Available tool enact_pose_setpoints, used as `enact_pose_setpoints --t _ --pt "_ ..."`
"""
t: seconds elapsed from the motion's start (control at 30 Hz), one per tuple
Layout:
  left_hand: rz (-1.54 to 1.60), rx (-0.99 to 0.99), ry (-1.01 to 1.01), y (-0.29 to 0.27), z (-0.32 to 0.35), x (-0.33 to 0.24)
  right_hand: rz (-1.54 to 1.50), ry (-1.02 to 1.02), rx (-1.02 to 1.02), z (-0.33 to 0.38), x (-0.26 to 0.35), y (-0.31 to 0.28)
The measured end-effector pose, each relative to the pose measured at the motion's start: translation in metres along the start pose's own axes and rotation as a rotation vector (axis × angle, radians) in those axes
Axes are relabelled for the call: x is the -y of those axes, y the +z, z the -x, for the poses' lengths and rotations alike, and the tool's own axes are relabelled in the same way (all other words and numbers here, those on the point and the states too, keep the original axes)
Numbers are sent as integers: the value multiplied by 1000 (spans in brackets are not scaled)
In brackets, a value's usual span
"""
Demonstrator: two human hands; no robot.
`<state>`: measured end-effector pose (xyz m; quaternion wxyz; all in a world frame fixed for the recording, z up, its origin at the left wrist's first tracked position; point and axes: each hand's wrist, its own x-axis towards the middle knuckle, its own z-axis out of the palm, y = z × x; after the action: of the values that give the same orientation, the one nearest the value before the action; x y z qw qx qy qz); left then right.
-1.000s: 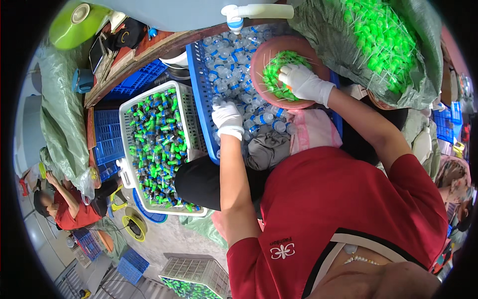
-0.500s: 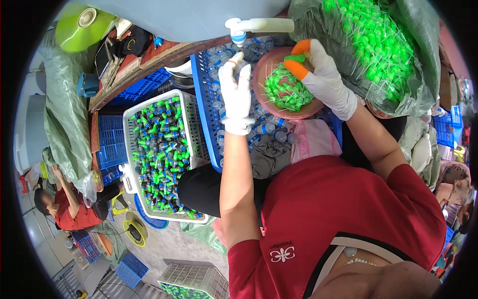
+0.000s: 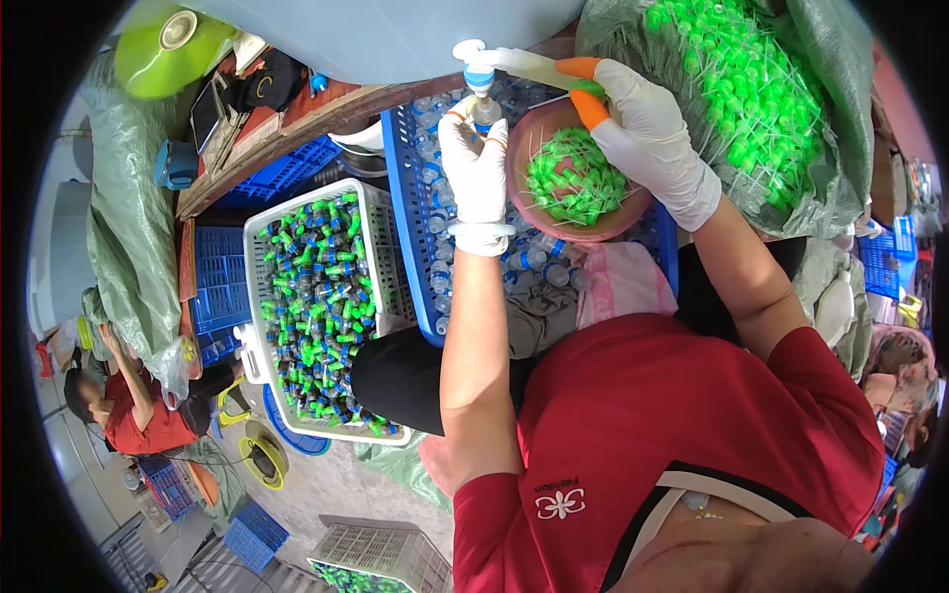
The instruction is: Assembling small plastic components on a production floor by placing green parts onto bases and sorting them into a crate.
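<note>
My left hand (image 3: 474, 168), in a white glove with orange fingertips, pinches a small clear bottle (image 3: 485, 113) upright beneath the white tap (image 3: 477, 71) with its blue collar. My right hand (image 3: 647, 119), gloved the same way, is closed around a green dropper cap (image 3: 591, 87), of which only a part shows between the fingers. Its orange fingertips are against the end of the tap's long white lever (image 3: 529, 65). Just under this hand sits a pinkish round bowl (image 3: 518, 198) of green caps with thin clear stems.
A blue crate (image 3: 405, 212) of small clear bottles lies below the bowl. To its left stands a white basket (image 3: 259, 296) full of green-capped bottles. A grey-green sack (image 3: 613, 44) spills green caps at right. Far left, a person (image 3: 148, 405) in red sits.
My left hand has brought the bottle up under the tap's outlet. My right hand has risen from above the bowl to the lever, with the green cap still in its fingers.
</note>
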<state>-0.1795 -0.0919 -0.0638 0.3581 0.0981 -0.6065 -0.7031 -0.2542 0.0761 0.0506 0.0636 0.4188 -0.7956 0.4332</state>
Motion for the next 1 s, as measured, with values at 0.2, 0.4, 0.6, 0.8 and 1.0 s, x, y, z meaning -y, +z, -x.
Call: enact_pose_setpoints --t 0.2,0.4,0.6,0.8,1.0 --pt "8 -9 -12 2 0 0 15 -34 -19 0 -7 4" --pt "-59 -12 -6 1 2 0 40 -54 -41 1 -9 6" --pt "-113 -27 16 0 1 3 42 -75 -43 0 -11 6" --pt "-120 -42 27 -1 2 6 32 -82 -38 2 -10 5" --pt "-119 -14 -55 -6 21 13 -42 -66 -113 16 6 4"
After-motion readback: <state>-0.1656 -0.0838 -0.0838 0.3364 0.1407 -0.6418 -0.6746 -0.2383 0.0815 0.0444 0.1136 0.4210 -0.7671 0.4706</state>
